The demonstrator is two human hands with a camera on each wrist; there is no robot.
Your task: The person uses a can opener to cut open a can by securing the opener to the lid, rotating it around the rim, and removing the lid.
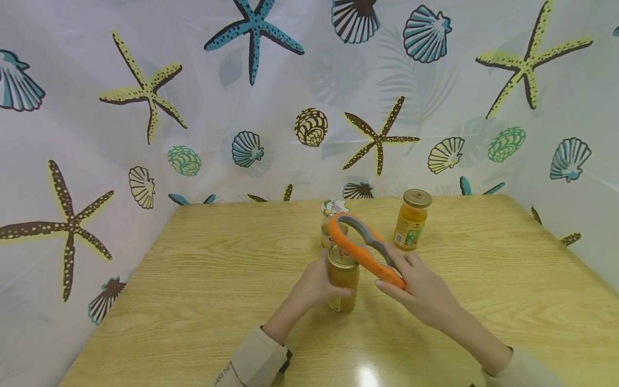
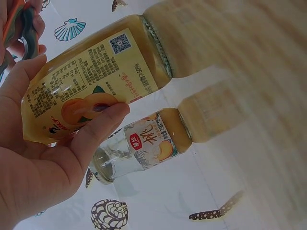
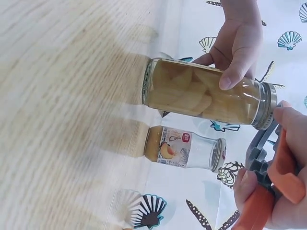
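My left hand [image 1: 313, 284] grips a glass jar of peach pieces [image 1: 344, 284] around its side. The jar stands upright on the table with its metal lid [image 3: 265, 106] on. In the left wrist view its yellow label [image 2: 86, 86] shows printed fruit. An orange and grey jar opener [image 1: 366, 260] is held by its handles in my right hand [image 1: 430, 295]. Its rounded end lies over the jar lid in the head view; I cannot tell whether it touches the lid. In the right wrist view the opener's toothed grey inner side [image 3: 259, 158] is beside the lid.
Just behind the gripped jar stands a smaller, partly filled jar [image 2: 148, 141] with a peach label and a lid. Another lidded jar [image 1: 411, 223] with orange contents is at the back right of the wooden table [image 1: 232, 258]. A shell-and-starfish cloth [image 1: 290, 107] hangs behind.
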